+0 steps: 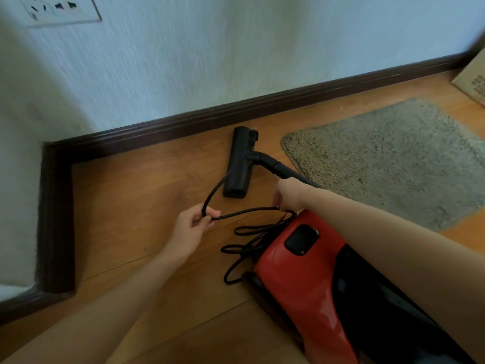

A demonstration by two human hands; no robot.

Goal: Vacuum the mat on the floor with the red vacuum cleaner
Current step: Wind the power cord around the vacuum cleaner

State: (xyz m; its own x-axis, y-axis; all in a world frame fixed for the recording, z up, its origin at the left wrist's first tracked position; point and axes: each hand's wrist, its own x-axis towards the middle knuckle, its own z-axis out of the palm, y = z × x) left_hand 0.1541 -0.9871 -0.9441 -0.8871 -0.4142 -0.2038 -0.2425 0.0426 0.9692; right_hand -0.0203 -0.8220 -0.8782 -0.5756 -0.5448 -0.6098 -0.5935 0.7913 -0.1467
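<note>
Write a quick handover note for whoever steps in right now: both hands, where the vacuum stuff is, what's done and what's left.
Left hand: pinches a loop of the black power cord.
Right hand: holds the same cord farther along, beside the red vacuum cleaner.
The rest of the cord lies tangled on the wood floor against the vacuum's front.
Floor nozzle rests on bare floor, left of the mat, not on it.
Wall socket is at upper left; no plug is visible.
Done: cord partly uncoiled. Left: untangle, plug in, vacuum the mat.
</note>
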